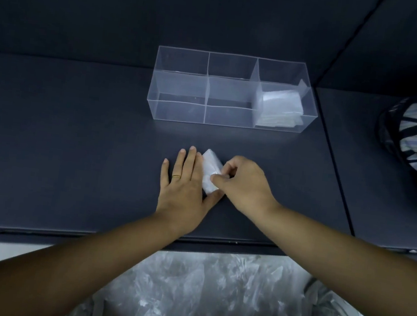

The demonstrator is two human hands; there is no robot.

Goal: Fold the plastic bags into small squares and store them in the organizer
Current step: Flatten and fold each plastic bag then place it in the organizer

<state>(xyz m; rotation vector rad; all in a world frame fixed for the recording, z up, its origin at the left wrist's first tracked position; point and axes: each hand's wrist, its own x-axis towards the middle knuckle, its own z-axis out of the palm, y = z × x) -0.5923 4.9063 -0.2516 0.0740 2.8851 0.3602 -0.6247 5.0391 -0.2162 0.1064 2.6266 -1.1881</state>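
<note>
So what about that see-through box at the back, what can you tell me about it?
The organizer is a long, open-topped box of clear plastic, with thin dividers splitting it into three sections side by side. It sits flat on the dark shelf, near the back wall. The right section holds a stack of folded white bags; the other two look empty. Nothing else touches it.
</note>
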